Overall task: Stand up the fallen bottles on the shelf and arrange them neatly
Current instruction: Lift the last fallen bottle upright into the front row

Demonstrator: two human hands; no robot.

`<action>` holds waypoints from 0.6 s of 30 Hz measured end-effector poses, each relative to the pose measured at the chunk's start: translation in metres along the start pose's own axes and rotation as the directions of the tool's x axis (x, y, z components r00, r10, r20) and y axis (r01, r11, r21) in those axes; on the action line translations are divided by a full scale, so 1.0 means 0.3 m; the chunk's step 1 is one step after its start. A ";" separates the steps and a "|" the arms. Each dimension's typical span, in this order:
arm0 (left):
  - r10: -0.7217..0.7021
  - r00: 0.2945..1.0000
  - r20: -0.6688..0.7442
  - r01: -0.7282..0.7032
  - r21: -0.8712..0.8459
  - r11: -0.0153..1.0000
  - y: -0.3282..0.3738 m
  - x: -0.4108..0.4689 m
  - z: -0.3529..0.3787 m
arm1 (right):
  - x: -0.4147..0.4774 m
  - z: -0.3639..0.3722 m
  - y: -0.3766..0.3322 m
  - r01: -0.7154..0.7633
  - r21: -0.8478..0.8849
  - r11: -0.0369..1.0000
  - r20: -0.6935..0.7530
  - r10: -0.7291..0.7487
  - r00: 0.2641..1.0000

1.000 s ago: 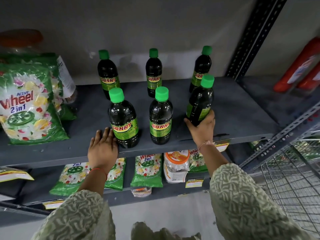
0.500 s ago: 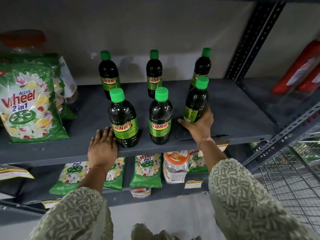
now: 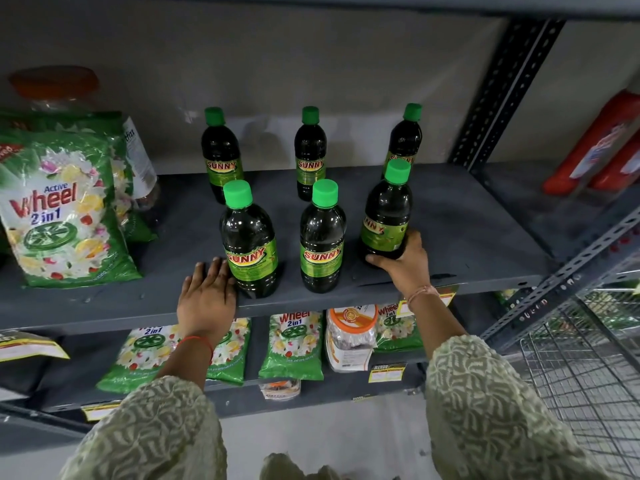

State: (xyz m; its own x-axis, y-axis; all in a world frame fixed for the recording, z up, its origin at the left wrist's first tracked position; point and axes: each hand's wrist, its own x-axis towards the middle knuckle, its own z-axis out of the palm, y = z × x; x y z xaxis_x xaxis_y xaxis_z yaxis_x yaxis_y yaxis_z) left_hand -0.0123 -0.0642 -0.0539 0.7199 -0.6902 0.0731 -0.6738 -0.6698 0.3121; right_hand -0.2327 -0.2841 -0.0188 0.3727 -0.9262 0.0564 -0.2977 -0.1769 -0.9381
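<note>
Several dark bottles with green caps and "SUNNY" labels stand upright on the grey shelf (image 3: 460, 230) in two rows of three. My right hand (image 3: 405, 265) grips the base of the front right bottle (image 3: 386, 220), which stands close in front of the back right bottle (image 3: 405, 136). My left hand (image 3: 207, 296) lies flat on the shelf's front edge, fingers apart, touching the base of the front left bottle (image 3: 249, 244). The front middle bottle (image 3: 322, 240) stands between them. The back left bottle (image 3: 221, 157) and the back middle bottle (image 3: 310, 154) stand near the wall.
Green "Wheel" detergent bags (image 3: 65, 216) and a clear jar with an orange lid (image 3: 55, 88) fill the shelf's left end. Red bottles (image 3: 599, 150) lie on the neighbouring shelf at right. A wire basket (image 3: 588, 368) sits low right. More detergent bags (image 3: 291, 344) lie on the lower shelf.
My right hand has slid the front right bottle leftward and set it more upright, in line with the front row. My left hand has stayed on the shelf edge.
</note>
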 end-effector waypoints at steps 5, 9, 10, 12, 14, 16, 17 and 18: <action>-0.002 1.000 -0.002 0.002 0.002 1.000 0.003 -0.001 0.002 | 0.016 -0.037 0.017 -0.004 0.004 1.000 0.219 0.003 0.976; 0.003 1.000 0.000 -0.003 -0.004 1.000 0.004 -0.004 -0.003 | 0.013 0.012 0.015 0.024 -0.123 0.992 0.011 -0.023 1.000; 0.003 1.000 -0.002 -0.003 -0.006 1.000 0.004 -0.003 -0.003 | 0.008 0.019 0.016 0.029 -0.093 0.995 -0.009 -0.030 1.000; -0.002 1.000 -0.004 0.002 -0.003 1.000 0.000 0.000 0.001 | 0.002 0.019 0.018 0.011 -0.032 0.999 -0.012 -0.011 1.000; -0.001 1.000 -0.002 0.001 -0.006 1.000 -0.001 0.002 0.004 | 0.002 0.007 0.025 0.013 -0.037 0.999 0.010 -0.013 1.000; 0.000 1.000 -0.001 0.000 -0.014 1.000 0.000 0.001 0.003 | 0.010 -0.001 0.032 0.016 -0.057 0.998 0.054 -0.013 0.998; 0.001 1.000 -0.001 -0.001 -0.017 1.000 -0.001 0.001 0.003 | 0.011 -0.001 0.032 0.015 -0.059 0.998 0.073 -0.010 0.997; 0.002 1.000 -0.002 -0.002 -0.018 1.000 -0.002 0.001 0.003 | 0.010 0.003 0.030 0.019 -0.058 0.998 0.082 -0.014 0.997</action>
State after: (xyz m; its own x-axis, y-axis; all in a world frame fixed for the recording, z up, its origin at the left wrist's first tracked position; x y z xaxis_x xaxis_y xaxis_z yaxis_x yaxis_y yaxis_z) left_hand -0.0119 -0.0644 -0.0549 0.7188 -0.6911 0.0758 -0.6723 -0.6632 0.3290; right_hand -0.2336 -0.2881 -0.0275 0.4475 -0.8933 0.0416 -0.3408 -0.2134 -0.9156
